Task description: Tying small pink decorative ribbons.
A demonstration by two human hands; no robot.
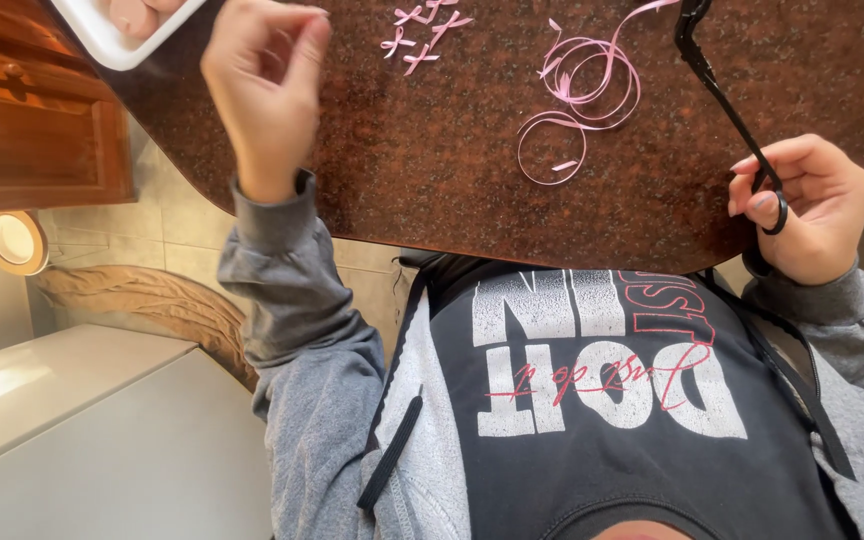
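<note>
Scissors (727, 110), black and closed, sit nearest us at the table (432, 170) edge. Our right hand (812, 205) curls round one handle ring, and the blades lie pointing away, probably so they rest safely on the table. Just beyond them pink ribbon (582, 90) lies in a loose coil, within reach of both hands. Our left hand (262, 80) is raised over the table with its fingertips drawn together; we cannot tell whether it pinches anything. Farther off lie small ribbon crosses (422, 30), set apart from the coil, and a white tray (102, 40) sits at the corner.
</note>
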